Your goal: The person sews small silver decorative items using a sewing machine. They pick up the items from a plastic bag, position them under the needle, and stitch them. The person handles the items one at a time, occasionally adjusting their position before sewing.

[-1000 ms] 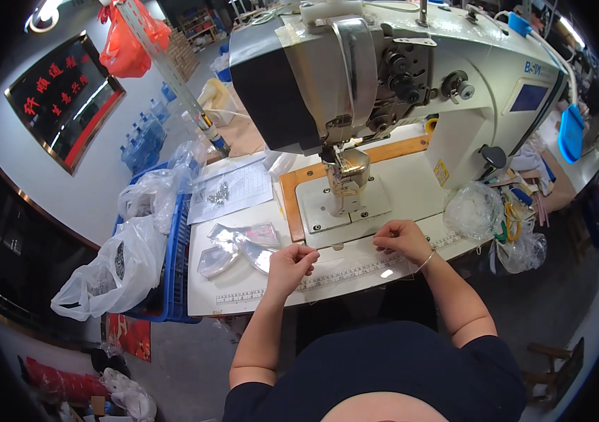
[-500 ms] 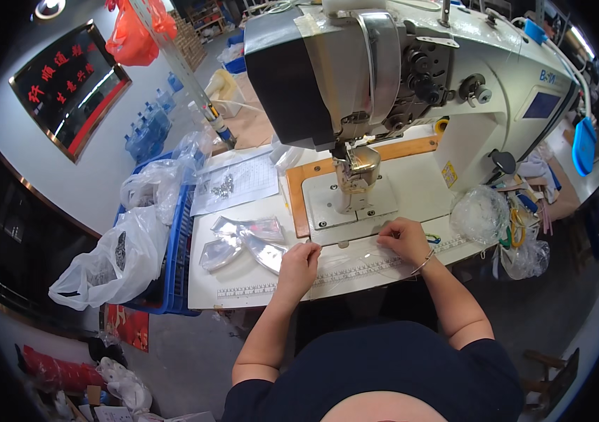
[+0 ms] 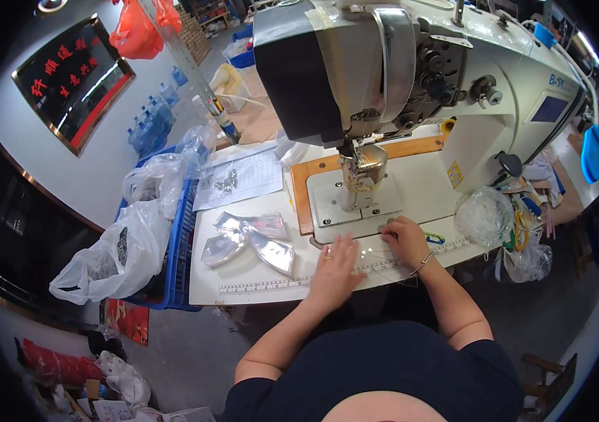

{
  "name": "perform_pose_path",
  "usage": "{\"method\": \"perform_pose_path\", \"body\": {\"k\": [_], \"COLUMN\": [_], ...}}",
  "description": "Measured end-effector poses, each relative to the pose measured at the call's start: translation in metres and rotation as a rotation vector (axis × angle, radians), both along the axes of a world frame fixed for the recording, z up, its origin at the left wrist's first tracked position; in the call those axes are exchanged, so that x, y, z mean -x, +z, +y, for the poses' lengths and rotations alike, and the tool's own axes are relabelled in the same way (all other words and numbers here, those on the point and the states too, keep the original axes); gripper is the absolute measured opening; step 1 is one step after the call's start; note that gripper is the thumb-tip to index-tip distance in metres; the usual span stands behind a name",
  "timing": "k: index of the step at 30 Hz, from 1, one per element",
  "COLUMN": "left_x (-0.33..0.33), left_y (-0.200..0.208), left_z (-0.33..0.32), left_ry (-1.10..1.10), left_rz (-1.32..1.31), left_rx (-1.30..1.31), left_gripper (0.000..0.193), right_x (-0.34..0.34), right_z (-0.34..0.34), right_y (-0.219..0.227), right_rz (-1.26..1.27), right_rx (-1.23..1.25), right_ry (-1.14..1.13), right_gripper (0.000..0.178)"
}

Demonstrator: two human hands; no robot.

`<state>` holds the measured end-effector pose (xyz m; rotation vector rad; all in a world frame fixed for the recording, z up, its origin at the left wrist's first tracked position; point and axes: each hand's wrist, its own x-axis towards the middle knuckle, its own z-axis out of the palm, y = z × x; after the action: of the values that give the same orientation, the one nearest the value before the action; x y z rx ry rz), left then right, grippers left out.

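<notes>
A big white industrial sewing machine (image 3: 412,77) stands on a white table (image 3: 257,274), its presser foot (image 3: 357,190) over a metal plate. My left hand (image 3: 336,266) lies flat with fingers spread on a clear plastic sheet (image 3: 377,261) near the table's front edge. My right hand (image 3: 403,239) rests just right of it, fingers curled on the same sheet, close to the plate's front. A bracelet sits on the right wrist. Several clear plastic pieces (image 3: 249,239) lie to the left of my left hand.
A ruler strip (image 3: 271,285) runs along the table's front. A blue crate (image 3: 176,239) with plastic bags (image 3: 113,257) stands at the left. A paper with small metal parts (image 3: 233,179) lies at the back left. Crumpled clear bags (image 3: 486,214) sit at the right.
My left hand moved right and flattened onto the clear sheet beside my right hand. The view came closer to the machine.
</notes>
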<state>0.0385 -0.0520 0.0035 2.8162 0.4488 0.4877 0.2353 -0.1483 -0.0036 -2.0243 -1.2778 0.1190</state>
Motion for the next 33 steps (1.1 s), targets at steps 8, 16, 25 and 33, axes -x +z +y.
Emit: {"method": "perform_pose_path", "body": {"k": [8,16,25,33], "left_x": [0.004,0.006,0.289,0.283], "left_y": [-0.004,-0.004,0.139,0.109], "left_z": [-0.016,-0.003,0.256,0.381], "left_ry": [-0.101,-0.083,1.227,1.027], "left_rz": [0.176,-0.084,-0.081,0.390], "left_rx": [-0.033,0.126,-0.085,-0.092], "left_gripper": [0.107,0.104,0.018,0.040], "right_x": [-0.021,-0.033,-0.034,-0.021], "right_z": [-0.040,-0.046,-0.055,-0.054], "right_y": [-0.019,-0.025,-0.011,-0.017], "right_rz": [-0.239,-0.359,-0.278,-0.244], "right_rx": [-0.193,-0.130,-0.134,-0.120], "right_ry": [-0.059,-0.087,-0.078,-0.104], "right_gripper": [0.014,0.021,0.022,0.020]}}
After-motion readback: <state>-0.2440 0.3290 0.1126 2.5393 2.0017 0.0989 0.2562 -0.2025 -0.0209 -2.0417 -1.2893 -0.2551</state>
